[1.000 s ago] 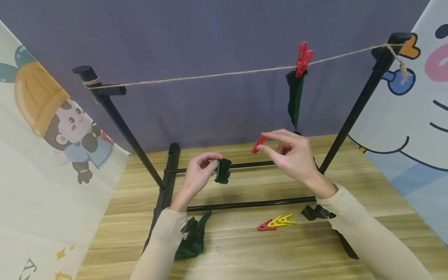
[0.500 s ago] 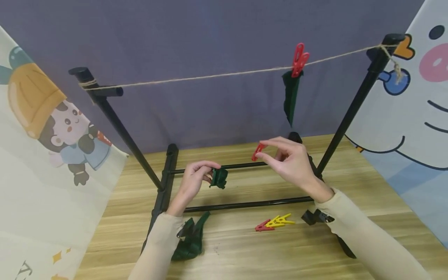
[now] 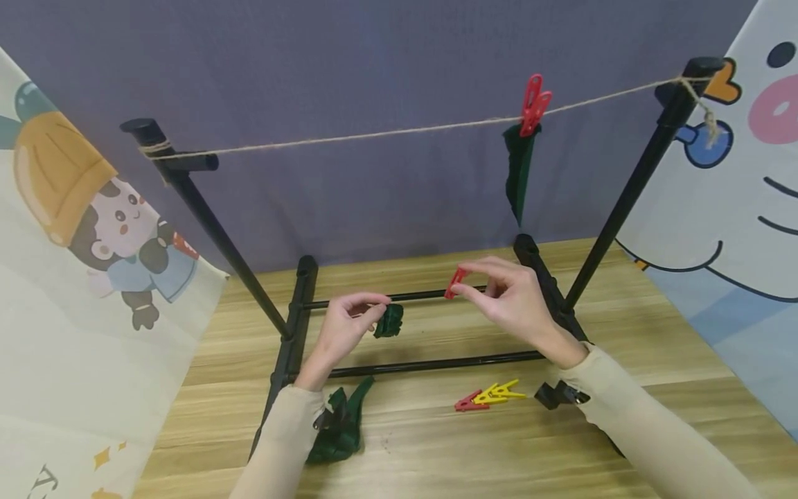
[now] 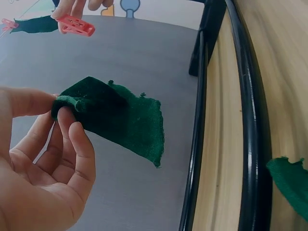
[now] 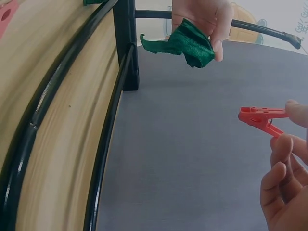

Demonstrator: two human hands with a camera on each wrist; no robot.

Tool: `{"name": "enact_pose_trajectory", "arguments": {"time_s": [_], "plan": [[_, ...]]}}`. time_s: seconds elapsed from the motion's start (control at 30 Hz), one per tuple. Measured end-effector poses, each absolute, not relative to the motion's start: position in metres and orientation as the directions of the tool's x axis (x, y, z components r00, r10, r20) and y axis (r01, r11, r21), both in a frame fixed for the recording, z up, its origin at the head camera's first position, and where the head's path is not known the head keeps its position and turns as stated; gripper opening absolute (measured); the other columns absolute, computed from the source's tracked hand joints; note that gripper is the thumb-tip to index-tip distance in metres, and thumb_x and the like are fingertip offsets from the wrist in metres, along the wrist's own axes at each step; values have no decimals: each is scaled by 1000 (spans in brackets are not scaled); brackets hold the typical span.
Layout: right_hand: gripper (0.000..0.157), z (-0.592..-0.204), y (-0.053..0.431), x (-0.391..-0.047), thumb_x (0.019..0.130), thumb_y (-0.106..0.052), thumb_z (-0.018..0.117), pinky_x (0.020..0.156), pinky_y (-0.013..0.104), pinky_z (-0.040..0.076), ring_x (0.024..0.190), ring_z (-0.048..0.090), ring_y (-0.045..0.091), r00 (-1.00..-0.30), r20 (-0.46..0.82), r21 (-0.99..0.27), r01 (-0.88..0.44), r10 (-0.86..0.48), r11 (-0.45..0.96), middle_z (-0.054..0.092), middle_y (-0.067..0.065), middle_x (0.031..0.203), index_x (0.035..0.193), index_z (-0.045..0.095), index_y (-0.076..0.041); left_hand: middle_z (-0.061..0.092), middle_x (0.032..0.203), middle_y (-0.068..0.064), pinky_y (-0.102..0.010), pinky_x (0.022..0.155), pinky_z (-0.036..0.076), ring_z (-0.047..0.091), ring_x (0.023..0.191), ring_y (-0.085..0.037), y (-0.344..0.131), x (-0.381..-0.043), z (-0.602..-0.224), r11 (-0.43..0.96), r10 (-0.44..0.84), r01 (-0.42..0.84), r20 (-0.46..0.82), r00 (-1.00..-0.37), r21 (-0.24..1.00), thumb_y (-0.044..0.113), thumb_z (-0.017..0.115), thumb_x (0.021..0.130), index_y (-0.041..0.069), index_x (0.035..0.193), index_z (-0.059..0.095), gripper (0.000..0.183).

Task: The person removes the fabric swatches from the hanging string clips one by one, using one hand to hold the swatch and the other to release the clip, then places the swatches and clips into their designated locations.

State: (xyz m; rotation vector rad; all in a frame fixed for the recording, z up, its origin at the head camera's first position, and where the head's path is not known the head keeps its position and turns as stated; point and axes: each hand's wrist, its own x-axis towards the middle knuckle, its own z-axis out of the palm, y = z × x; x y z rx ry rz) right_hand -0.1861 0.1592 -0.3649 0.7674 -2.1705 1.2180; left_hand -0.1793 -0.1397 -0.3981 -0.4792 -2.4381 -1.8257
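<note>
Between thumb and fingers my left hand (image 3: 346, 328) pinches a small piece of dark green cloth (image 4: 122, 120), its frayed end hanging free. To the right, my right hand (image 3: 512, 296) holds a red clothespin (image 5: 262, 117) by its two handle ends, with the pin's tip pointing toward the cloth. Both hands are below a twine line (image 3: 374, 134) strung across a black frame (image 3: 212, 242). On the line's right part, another red clothespin (image 3: 535, 107) grips a second green cloth (image 3: 519, 173), which hangs down.
More green cloth (image 3: 339, 436) lies on the wooden table (image 3: 424, 450) by my left forearm, partly covered. A red clothespin (image 3: 470, 403) and yellow clothespins (image 3: 499, 394) lie near the front bar (image 3: 436, 364). A grey backdrop (image 3: 374, 201) stands behind the frame.
Both hands have come down, the right one also slightly to the left with the clothespin. The cloth in the left hand has turned and bunched a little differently.
</note>
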Motion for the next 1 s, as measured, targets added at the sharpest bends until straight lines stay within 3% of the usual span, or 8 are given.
{"name": "enact_pose_trajectory", "arguments": {"time_s": [0.3,0.6,0.8,1.0], "plan": [[32,-376,159,-184,81,-16,87,42,19,33,44,43,2,-731,644,-602,-667,-227,440,75,-1,96,112,79,-18,76,110,-11,-26,65,53,65,76,-24,-144,-172,-402,307,211,249,190,-959,918,18,69,98,8,111,78,19],[30,-383,159,-180,84,-23,86,43,20,37,47,47,4,-772,584,-632,-626,-249,457,75,-5,102,113,79,-21,75,111,-8,-26,64,51,64,75,-25,-146,-169,-404,332,177,214,162,-971,919,18,71,96,15,110,79,16],[30,-391,157,-179,82,-21,87,43,19,37,47,46,3,-781,570,-649,-618,-255,444,75,-3,98,112,79,-19,75,112,-8,-24,60,47,60,71,-13,-147,-168,-409,333,175,199,147,-974,922,19,72,96,14,109,79,16],[32,-398,155,-175,80,-21,89,43,19,37,47,47,2,-806,537,-662,-586,-250,467,74,-5,94,111,80,-19,76,111,-8,-24,59,48,64,74,-26,-148,-167,-410,341,196,216,156,-968,915,17,71,96,15,108,79,14]]}}
